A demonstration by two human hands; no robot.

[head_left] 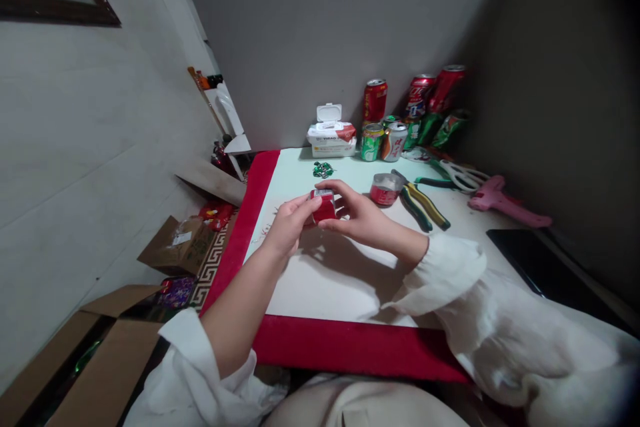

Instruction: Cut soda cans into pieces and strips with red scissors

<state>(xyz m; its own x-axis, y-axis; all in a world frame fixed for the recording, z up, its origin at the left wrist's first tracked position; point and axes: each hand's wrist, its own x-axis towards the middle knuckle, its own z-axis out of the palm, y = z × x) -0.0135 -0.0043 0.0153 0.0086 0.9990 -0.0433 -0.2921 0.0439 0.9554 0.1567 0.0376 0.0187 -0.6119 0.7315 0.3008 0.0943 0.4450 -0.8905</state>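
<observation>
Both hands hold a cut piece of red drink can (pixel 324 211) with a barcode patch near its top, raised above the white sheet. My left hand (pixel 289 222) grips its left side, with the thumb across the front. The fingers and thumb of my right hand (pixel 356 213) curve round its right side, at the top and bottom edges. To the right of my right hand stands a short cut can section (pixel 385 191), red outside and silvery at the rim. Small green shiny metal pieces (pixel 324 169) lie just beyond my hands.
Pliers (pixel 425 205) with yellow-green handles lie at the right, near white-handled scissors (pixel 463 177) and a pink glue gun (pixel 507 203). A dark tablet (pixel 545 267) rests at the right edge. Behind stand a wipes pack (pixel 331 141) and several drink cans (pixel 371 142).
</observation>
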